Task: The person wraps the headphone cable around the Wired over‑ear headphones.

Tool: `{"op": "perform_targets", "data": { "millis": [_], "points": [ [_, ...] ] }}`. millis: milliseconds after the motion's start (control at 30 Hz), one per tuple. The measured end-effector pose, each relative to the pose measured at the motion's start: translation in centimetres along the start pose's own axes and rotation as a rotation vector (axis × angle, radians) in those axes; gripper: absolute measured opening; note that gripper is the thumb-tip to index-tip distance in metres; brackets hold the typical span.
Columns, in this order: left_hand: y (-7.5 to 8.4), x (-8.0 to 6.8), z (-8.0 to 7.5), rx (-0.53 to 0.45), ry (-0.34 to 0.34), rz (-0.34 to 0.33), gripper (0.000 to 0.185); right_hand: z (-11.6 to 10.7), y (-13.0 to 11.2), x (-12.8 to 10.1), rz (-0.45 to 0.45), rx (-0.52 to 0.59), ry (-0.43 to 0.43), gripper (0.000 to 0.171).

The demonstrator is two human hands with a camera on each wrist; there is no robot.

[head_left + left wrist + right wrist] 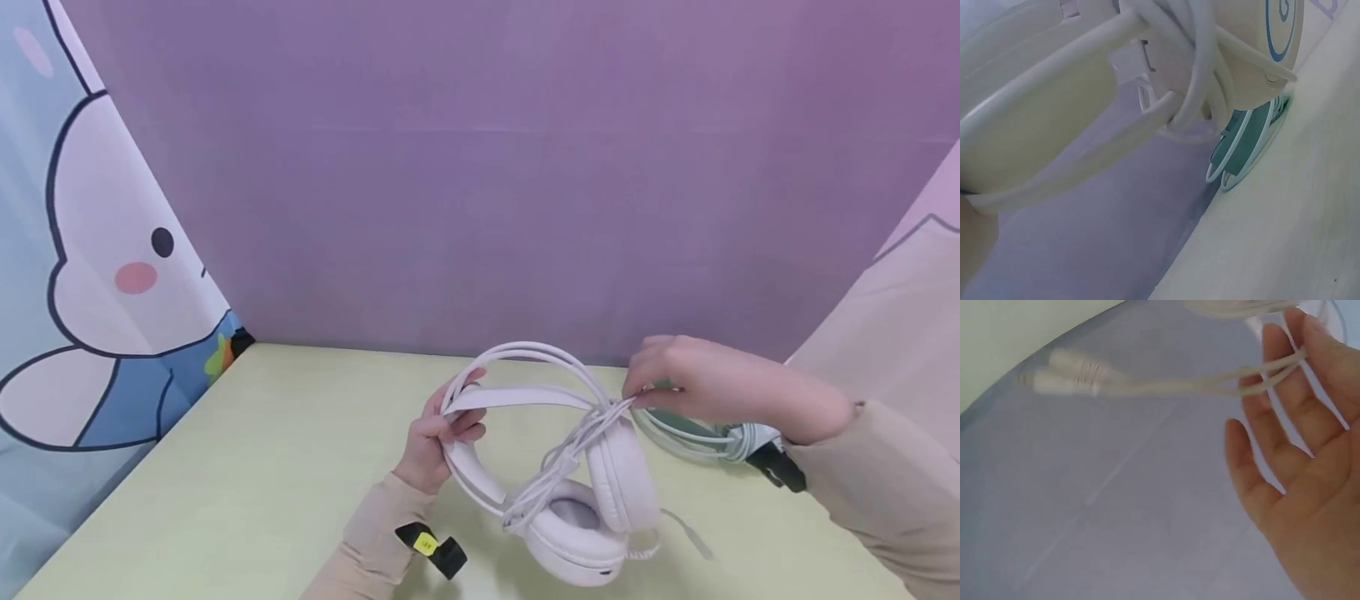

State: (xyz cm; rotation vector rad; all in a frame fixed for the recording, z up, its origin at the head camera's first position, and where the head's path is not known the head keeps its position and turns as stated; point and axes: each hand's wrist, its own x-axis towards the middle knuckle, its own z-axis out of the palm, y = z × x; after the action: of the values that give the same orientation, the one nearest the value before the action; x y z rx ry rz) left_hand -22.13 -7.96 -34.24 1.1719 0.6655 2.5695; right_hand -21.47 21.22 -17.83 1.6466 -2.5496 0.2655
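White over-ear headphones (621, 475) hang tilted over the table, ear cups toward the lower right. My left hand (429, 446) grips the headband on its left side. A white cable (551, 482) is bundled in loops across the headband and ear cups. Beside the upper cup, my right hand (686, 379) pinches a strand of it between thumb and index finger. In the right wrist view, two white plugs (1072, 381) dangle from the strand, blurred, while the other fingers of that hand spread apart. The left wrist view shows the cable wrapped in coils (1200, 69) close to an ear cup.
Green headphones (690, 437) with a pale cable lie on the pale yellow table (300, 467), partly hidden behind my right hand. A purple wall panel (480, 208) stands at the back. A cartoon-printed cloth (112, 250) hangs along the left side.
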Motion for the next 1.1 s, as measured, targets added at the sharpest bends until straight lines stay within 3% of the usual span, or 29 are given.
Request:
{"op": "perform_targets", "data": {
  "millis": [100, 200, 233, 367, 400, 467, 667, 800, 933, 1100],
  "points": [
    [-0.3, 0.1, -0.3, -0.005, 0.005, -0.013, 0.084, 0.8, 0.8, -0.5, -0.054, -0.068, 0.1, 0.023],
    [-0.5, 0.1, -0.6, -0.015, 0.005, -0.034, 0.082, 2.3, 1.5, -0.9, -0.123, -0.106, 0.234, 0.003],
    [-0.6, 0.0, -0.6, -0.017, 0.001, -0.036, 0.082, 2.9, 1.8, -1.0, -0.138, -0.104, 0.27, 0.011],
    [-0.6, -0.6, -0.6, -0.036, -0.013, -0.026, 0.081, 4.9, 2.0, -1.1, -0.103, -0.036, 0.331, 0.005],
    [-0.6, -0.7, -0.6, -0.039, -0.011, -0.023, 0.08, 5.3, 2.0, -1.1, -0.075, -0.012, 0.335, 0.013],
    [-0.6, -0.8, -0.7, -0.048, 0.002, -0.019, 0.08, 6.0, 1.7, -0.9, 0.012, 0.041, 0.33, 0.03],
    [-0.7, -1.2, -0.6, -0.06, 0.118, -0.006, 0.081, 7.3, 1.0, -0.3, 0.356, 0.19, 0.277, 0.018],
    [-0.8, -1.4, -0.6, -0.038, 0.152, 0.01, 0.08, 7.6, 1.4, 0.0, 0.537, 0.35, 0.204, 0.016],
    [-0.8, -1.4, -0.5, -0.022, 0.213, 0.0, 0.077, 8.0, 1.8, -0.1, 0.592, 0.492, 0.152, 0.018],
    [-0.4, -1.2, 0.2, 0.035, 0.438, -0.085, 0.065, 9.3, 2.4, -0.6, 0.485, 0.691, 0.098, 0.022]
  ]
}}
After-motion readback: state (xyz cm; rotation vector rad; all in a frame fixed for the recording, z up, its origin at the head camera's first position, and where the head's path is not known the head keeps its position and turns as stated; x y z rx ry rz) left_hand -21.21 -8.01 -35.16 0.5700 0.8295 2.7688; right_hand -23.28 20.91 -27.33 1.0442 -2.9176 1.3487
